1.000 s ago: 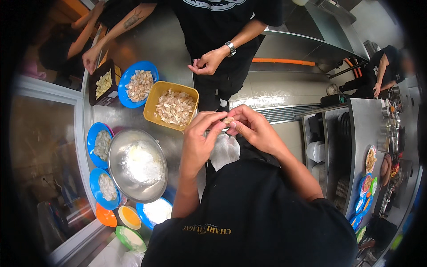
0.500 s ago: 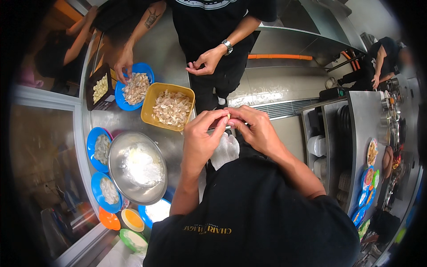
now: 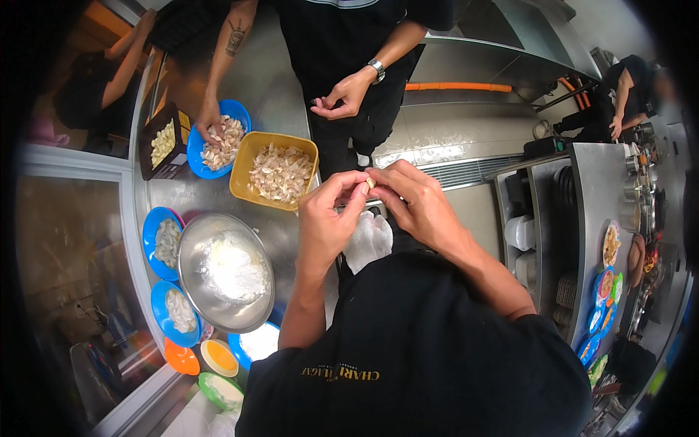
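Observation:
A small pale garlic clove (image 3: pixel 370 183) is pinched between the fingertips of my left hand (image 3: pixel 329 215) and my right hand (image 3: pixel 421 200), held up in front of my body. Both hands are closed on it, thumbs against index fingers. Just left of them stands a yellow square tub (image 3: pixel 240 188) filled with unpeeled garlic cloves (image 3: pixel 280 173). Beyond it, a co-worker's hand (image 3: pixel 210 120) reaches into a blue bowl (image 3: pixel 195 154) of garlic. That person's other hand (image 3: pixel 344 96) hovers with fingers curled; what it holds is too small to tell.
A steel bowl (image 3: pixel 191 291) of white powder sits on the steel counter (image 3: pixel 284 240). Blue bowls of pale pieces (image 3: pixel 166 242) line the window side. A dark box holds peeled garlic (image 3: pixel 163 144). A white cloth (image 3: pixel 368 244) hangs below my hands. Shelving (image 3: pixel 535 226) stands at right.
My fingers have shifted slightly on the clove, which shows more now. The co-worker's reaching hand has moved a little within the blue bowl, and their other hand has shifted slightly right.

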Demonstrator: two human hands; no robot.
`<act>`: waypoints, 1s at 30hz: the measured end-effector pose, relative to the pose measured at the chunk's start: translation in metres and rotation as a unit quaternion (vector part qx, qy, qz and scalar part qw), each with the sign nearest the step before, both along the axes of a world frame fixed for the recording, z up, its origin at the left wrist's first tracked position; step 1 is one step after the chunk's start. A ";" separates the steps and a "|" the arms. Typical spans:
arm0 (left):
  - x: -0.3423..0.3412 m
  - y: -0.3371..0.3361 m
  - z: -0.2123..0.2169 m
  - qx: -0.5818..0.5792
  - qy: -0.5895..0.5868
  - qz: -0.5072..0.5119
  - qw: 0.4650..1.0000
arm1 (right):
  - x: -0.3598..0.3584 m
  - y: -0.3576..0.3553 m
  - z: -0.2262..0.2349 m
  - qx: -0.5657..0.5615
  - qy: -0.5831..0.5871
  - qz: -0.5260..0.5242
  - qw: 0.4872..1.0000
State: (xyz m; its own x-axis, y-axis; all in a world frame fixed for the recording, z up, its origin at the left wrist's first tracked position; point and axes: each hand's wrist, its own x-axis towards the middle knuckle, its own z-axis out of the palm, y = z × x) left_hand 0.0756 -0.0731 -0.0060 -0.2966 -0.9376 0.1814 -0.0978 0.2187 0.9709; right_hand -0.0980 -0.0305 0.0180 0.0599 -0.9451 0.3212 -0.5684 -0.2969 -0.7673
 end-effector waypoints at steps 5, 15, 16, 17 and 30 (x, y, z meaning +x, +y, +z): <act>0.003 0.000 0.003 0.005 -0.011 -0.004 1.000 | 0.000 0.001 0.003 -0.020 0.002 0.015 1.000; 0.004 -0.002 0.012 0.086 0.050 -0.029 0.995 | -0.003 -0.006 0.009 0.043 -0.016 0.031 0.998; 0.004 -0.002 0.014 0.095 0.061 -0.032 0.993 | -0.004 -0.006 0.009 0.042 -0.017 0.030 0.999; 0.005 -0.002 0.013 0.099 0.051 -0.037 0.993 | -0.004 -0.006 0.009 0.041 -0.018 0.030 0.999; 0.006 -0.003 0.011 0.094 0.015 -0.013 0.995 | 0.001 -0.006 0.010 0.016 -0.003 0.047 0.999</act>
